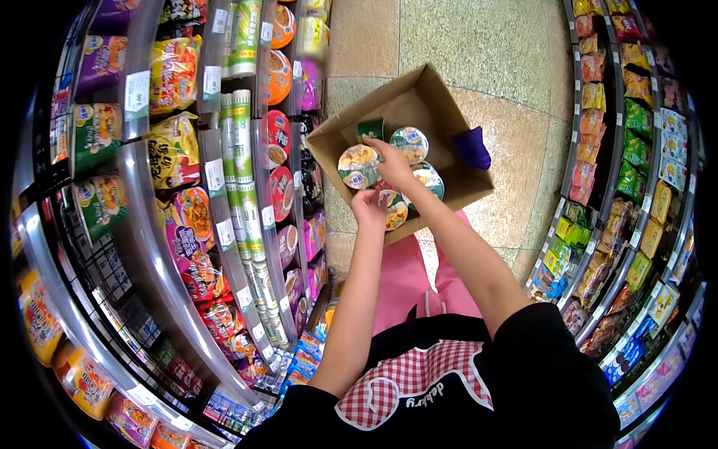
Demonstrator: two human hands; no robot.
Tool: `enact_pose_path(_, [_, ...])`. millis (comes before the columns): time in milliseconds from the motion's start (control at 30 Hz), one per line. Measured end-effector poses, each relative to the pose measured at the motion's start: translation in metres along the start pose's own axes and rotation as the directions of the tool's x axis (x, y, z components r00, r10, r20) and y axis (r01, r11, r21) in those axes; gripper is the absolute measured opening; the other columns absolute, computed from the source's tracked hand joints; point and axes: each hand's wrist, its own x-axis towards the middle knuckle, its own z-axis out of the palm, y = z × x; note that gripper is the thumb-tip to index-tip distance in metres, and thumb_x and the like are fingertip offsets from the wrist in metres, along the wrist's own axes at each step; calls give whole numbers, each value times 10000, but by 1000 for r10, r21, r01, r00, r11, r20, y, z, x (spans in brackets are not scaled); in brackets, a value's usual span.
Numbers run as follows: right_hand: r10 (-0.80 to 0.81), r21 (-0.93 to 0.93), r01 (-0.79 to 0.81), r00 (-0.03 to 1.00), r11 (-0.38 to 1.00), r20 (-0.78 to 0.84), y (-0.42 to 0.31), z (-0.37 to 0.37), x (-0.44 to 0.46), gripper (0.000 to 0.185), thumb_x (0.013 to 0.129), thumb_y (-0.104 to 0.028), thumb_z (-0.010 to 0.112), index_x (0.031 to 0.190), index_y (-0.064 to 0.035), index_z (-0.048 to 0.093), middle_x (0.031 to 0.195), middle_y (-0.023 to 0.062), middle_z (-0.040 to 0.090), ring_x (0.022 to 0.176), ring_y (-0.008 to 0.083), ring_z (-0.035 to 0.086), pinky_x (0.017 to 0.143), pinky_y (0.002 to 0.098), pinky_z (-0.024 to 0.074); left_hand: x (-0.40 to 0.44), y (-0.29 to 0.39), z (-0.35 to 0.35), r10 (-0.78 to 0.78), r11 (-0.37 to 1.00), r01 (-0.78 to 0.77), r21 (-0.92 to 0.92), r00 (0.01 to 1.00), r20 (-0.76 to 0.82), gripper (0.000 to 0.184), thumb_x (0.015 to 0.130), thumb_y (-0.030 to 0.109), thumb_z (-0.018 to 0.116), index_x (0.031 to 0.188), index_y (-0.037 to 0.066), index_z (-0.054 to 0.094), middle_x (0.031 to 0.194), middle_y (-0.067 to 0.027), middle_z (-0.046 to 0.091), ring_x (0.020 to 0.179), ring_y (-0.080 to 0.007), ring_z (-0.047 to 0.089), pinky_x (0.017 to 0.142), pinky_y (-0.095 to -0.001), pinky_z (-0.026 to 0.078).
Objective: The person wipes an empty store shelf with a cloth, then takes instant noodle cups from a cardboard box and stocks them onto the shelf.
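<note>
An instant noodle cup (359, 166) with a food picture on its lid is held over the left side of an open cardboard box (441, 93). My right hand (393, 162) grips the cup's right edge. My left hand (367, 206) is closed at its lower rim, the fingertips partly hidden. Inside the box, more noodle cups sit beside my hands: one with a pale lid (410, 144), another (427, 182) partly behind my right forearm, and one (394, 210) near the front wall. A dark green cup (369, 130) shows behind the held one.
A purple item (473, 148) hangs over the box's right edge. Shelves on the left hold noodle bags (173, 150), red noodle bowls (280, 193) and green-and-white cup stacks (238, 138). Snack packets (637, 146) fill the right shelves. Floor tiles (471, 45) run between them.
</note>
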Motion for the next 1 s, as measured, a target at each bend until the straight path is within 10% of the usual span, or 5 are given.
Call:
enact_pose_path(67, [-37, -32, 38, 998, 999, 44, 12, 10, 13, 651, 722, 66, 522, 1349, -96, 583, 1317, 182, 618, 1221, 368, 568, 1014, 437, 465, 11, 5, -1, -72, 996, 72, -58, 997, 12, 83, 728, 43, 534, 798, 86, 536, 910, -70, 613, 912, -240, 584, 905, -456, 463])
enact_pose_path(233, [36, -160, 10, 960, 987, 279, 9, 17, 30, 697, 748, 94, 483, 1404, -136, 544, 1367, 161, 593, 1281, 350, 534, 1055, 424, 439, 20, 8, 1, -79, 989, 70, -133, 995, -64, 182, 695, -3, 530, 860, 73, 522, 956, -64, 560, 941, -244, 563, 960, -497, 453])
enact_pose_path(600, [-12, -104, 37, 974, 994, 225, -17, -4, 26, 652, 746, 84, 487, 1364, -104, 580, 1278, 174, 644, 1213, 372, 558, 1043, 432, 439, -14, 17, 13, -114, 991, 108, -80, 991, -68, 286, 680, -33, 527, 944, 78, 534, 967, -45, 522, 948, -251, 553, 888, -488, 445])
enact_pose_path(733, [-199, 98, 187, 971, 978, 132, -56, -40, 15, 579, 758, 89, 526, 1314, -58, 596, 1208, 188, 665, 1045, 369, 646, 926, 407, 511, -74, 35, 23, 176, 969, -207, 135, 962, 209, 555, 670, -55, 562, 1216, 28, 516, 1166, -75, 549, 1009, -243, 568, 889, -351, 470])
enact_pose_path(1000, [-186, 497, 91, 972, 863, 145, -216, -145, -50, 764, 729, 183, 413, 1438, -85, 506, 1283, 112, 595, 1073, 192, 643, 888, 300, 528, -238, 75, 87, 771, 90, -797, 597, 436, 465, 864, 637, -67, 708, 1414, 11, 339, 1382, -229, 421, 1294, -397, 367, 1117, -509, 260])
